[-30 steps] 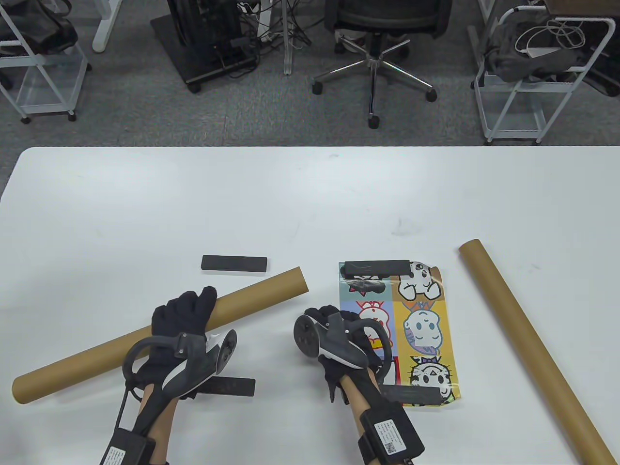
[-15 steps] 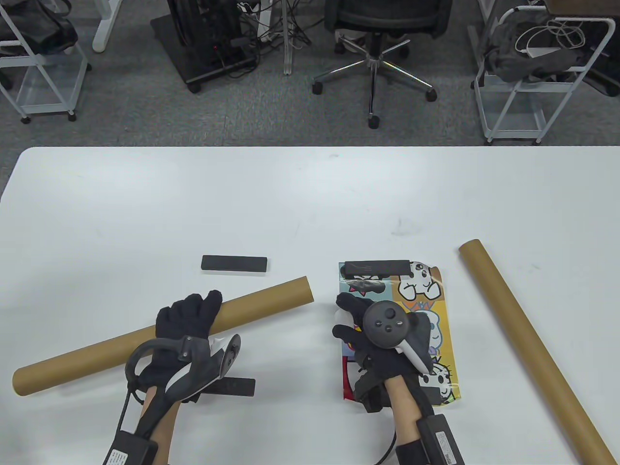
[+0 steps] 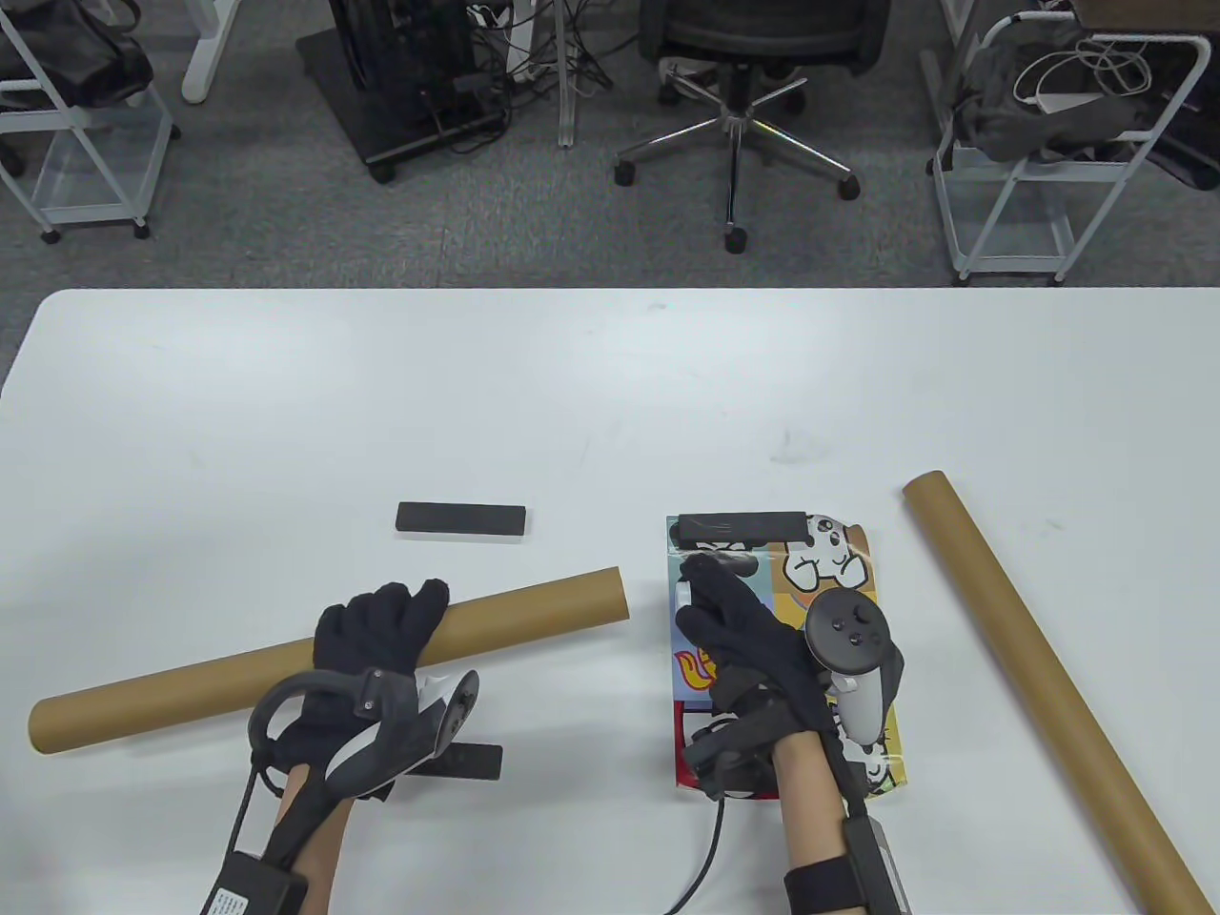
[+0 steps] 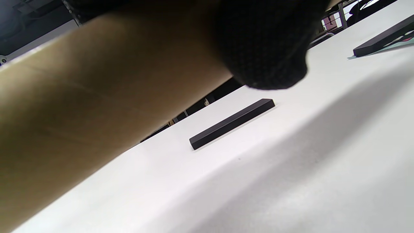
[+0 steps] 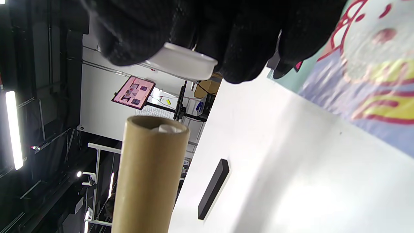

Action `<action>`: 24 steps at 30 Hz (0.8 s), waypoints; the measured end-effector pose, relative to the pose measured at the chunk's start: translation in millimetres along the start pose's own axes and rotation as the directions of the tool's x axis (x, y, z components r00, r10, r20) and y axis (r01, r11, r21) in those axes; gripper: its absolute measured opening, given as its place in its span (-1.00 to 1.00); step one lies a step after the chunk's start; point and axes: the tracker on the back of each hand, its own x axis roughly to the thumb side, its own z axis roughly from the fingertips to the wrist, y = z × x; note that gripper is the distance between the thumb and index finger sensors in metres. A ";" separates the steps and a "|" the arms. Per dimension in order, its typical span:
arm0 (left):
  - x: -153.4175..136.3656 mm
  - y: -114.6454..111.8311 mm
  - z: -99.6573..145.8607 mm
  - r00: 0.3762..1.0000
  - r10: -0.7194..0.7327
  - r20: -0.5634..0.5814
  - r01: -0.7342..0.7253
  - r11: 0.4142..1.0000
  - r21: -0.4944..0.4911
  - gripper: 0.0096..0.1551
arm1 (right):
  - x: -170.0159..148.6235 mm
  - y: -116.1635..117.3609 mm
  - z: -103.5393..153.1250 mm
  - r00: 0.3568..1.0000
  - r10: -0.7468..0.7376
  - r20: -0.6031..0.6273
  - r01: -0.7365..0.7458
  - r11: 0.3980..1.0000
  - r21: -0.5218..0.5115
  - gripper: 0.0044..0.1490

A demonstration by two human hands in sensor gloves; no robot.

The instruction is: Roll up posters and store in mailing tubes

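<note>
Near the table's front edge, left hand point(image 3: 381, 639) grips the brown cardboard mailing tube point(image 3: 324, 667), nudged rightward since a second ago. Right hand point(image 3: 753, 658), now swung over the flat cartoon poster point(image 3: 839, 572), pinches a white plastic end cap point(image 5: 181, 61); capping looks imminent. White table point(image 3: 572, 400); office chair point(image 3: 743, 57) beyond.

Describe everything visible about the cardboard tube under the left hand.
The tube is long, plain brown cardboard, slanting across the table from near left to farther right. The left hand grips it near the middle, fingers curled over the top. Its right end is open; the right wrist view shows something white inside. The left wrist view suggests it is lifted slightly off the surface.
</note>
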 end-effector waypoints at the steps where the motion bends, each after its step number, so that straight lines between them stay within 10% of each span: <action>1: 0.4 0.7 0.2 1.000 0.001 0.001 -0.001 1.000 0.004 0.13 | 1.2 2.7 -0.7 1.000 0.003 0.002 -0.003 1.000 0.001 -0.14; 24: 7.1 5.0 1.0 0.999 0.000 0.032 0.000 1.000 0.013 0.11 | 9.1 25.1 -9.8 0.999 0.030 0.036 -0.032 0.998 0.054 -0.16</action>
